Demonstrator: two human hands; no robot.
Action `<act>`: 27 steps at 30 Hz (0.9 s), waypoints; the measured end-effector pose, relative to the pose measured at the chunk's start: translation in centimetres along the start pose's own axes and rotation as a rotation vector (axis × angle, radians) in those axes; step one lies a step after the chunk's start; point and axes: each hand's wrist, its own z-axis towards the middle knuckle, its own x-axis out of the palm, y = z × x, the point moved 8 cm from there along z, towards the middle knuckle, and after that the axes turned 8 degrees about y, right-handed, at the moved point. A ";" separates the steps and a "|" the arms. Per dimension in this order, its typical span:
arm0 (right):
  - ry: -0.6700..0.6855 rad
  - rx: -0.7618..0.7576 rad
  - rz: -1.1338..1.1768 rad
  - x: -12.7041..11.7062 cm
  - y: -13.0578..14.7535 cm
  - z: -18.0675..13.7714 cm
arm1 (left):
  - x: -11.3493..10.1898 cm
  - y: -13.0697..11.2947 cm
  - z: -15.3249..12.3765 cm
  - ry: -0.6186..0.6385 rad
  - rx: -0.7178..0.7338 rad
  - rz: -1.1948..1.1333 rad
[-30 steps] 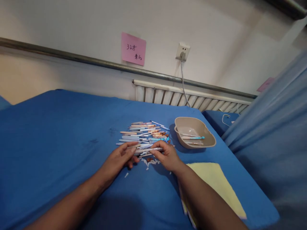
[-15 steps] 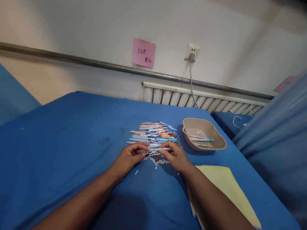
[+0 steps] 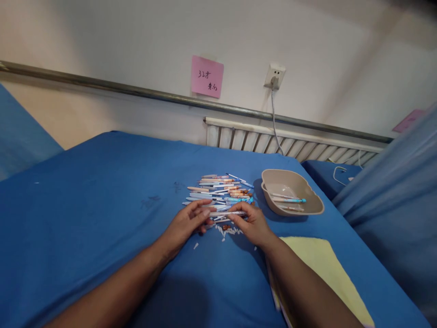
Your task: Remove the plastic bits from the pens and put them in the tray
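Observation:
A slim pale pen lies level between my hands, above the front of a row of loose pen parts. My right hand pinches its right part between thumb and fingers. At its left end my left hand is closed, thumb and fingers meeting around the tip; the exact contact is partly hidden. Behind the hands lie several pen barrels in pale blue, grey and orange, with thin white refills among them. Small white pieces and a brown piece are scattered just in front.
On the right stands a beige basin with several pens in it. A yellow cloth lies under and beside my right forearm. Blue cloth covers the table. A radiator and metal rail run along the wall.
My left fingers have shifted and turned slightly at the pen's left end, with the thumb now higher. My right hand keeps its hold. The whole view has moved a little.

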 end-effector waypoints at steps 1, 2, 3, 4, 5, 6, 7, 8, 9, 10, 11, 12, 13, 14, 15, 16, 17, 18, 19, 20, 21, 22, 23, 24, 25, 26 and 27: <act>0.002 -0.002 -0.001 0.0 0.0 0.0 | 0.0 0.3 0.1 0.008 -0.027 0.017; 0.001 -0.002 -0.001 0.0 0.0 0.0 | 0.0 0.5 0.2 0.012 -0.039 0.037; -0.001 -0.003 0.000 0.0 0.0 0.0 | -0.1 0.6 0.2 0.010 -0.036 0.055; -0.004 -0.006 0.001 0.0 0.0 0.0 | -0.2 0.5 0.2 0.001 -0.017 0.063; -0.009 -0.011 0.003 0.0 -0.1 0.0 | -0.3 0.3 0.2 -0.009 0.013 0.058; -0.015 -0.015 0.007 0.0 -0.1 0.0 | -0.3 0.1 0.1 -0.017 0.040 0.044; -0.021 -0.020 0.011 0.0 -0.2 0.0 | -0.3 -0.1 0.1 -0.022 0.058 0.027; -0.026 -0.023 0.014 0.0 -0.3 -0.1 | -0.3 -0.2 0.0 -0.023 0.064 0.008; -0.030 -0.024 0.016 0.0 -0.3 -0.1 | -0.3 -0.2 -0.1 -0.023 0.058 -0.011; -0.034 -0.024 0.017 0.0 -0.4 -0.1 | -0.2 -0.1 -0.1 -0.022 0.044 -0.025; -0.035 -0.024 0.015 0.0 -0.4 -0.1 | -0.1 0.0 -0.2 -0.019 0.025 -0.030; -0.037 -0.025 0.009 0.0 -0.4 -0.1 | -0.1 0.1 -0.1 -0.016 0.009 -0.024; -0.038 -0.026 -0.002 0.0 -0.3 -0.1 | 0.0 0.2 -0.1 -0.013 -0.002 -0.011; -0.038 -0.031 -0.019 -0.2 -0.1 0.0 | -0.1 0.2 -0.1 -0.010 -0.010 0.007; -0.031 -0.042 -0.047 -0.3 0.2 0.0 | -0.1 0.3 0.0 -0.011 -0.012 0.024; -0.014 -0.061 -0.088 -0.3 0.6 0.0 | -0.2 0.3 0.1 -0.014 -0.010 0.035; 0.015 -0.086 -0.143 -0.3 1.0 0.0 | -0.4 0.4 0.1 -0.020 -0.003 0.035; 0.058 -0.115 -0.207 0.0 1.5 0.0 | -0.5 0.4 0.2 -0.023 0.007 0.029; 0.110 -0.143 -0.276 0.4 2.0 0.0 | -0.5 0.3 0.2 -0.023 0.018 0.027; 0.159 -0.164 -0.342 0.9 2.3 -0.1 | -0.4 0.2 0.2 -0.016 0.029 0.033; 0.201 -0.177 -0.398 1.4 2.5 -0.2 | -0.2 0.1 0.2 0.001 0.039 0.045; 0.233 -0.184 -0.440 2.0 2.7 -0.3 | 0.1 0.0 0.2 0.021 0.047 0.059; 0.254 -0.190 -0.468 2.4 2.9 -0.4 | 0.4 -0.2 0.1 0.039 0.054 0.068; 0.268 -0.194 -0.483 2.7 3.1 -0.5 | 0.6 -0.3 0.0 0.055 0.060 0.069; 0.271 -0.196 -0.492 2.7 3.2 -0.6 | 0.8 -0.5 -0.1 0.062 0.063 0.062; 0.258 -0.198 -0.498 2.2 3.4 -0.7 | 0.9 -0.6 -0.2 0.063 0.062 0.055; 0.227 -0.197 -0.505 1.3 3.5 -0.8 | 0.9 -0.8 -0.3 0.050 0.058 0.051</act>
